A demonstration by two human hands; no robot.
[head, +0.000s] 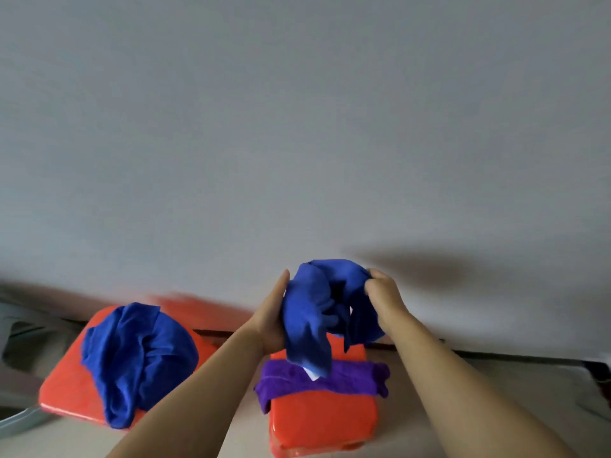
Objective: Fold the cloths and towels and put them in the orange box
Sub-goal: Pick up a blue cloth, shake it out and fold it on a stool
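Observation:
I hold a crumpled blue cloth up in the air in front of me. My left hand grips its left side, fingers hidden behind the fabric. My right hand pinches its upper right part. A white tag hangs from the cloth's lower end. Below the cloth stands an orange box with a purple cloth draped over its far rim. To the left, a second blue cloth lies bunched on an orange box or lid.
A plain grey-white wall fills the upper part of the view. A dark strip runs along its base behind the boxes. The light floor or tabletop spreads around the boxes. A grey object shows at the left edge.

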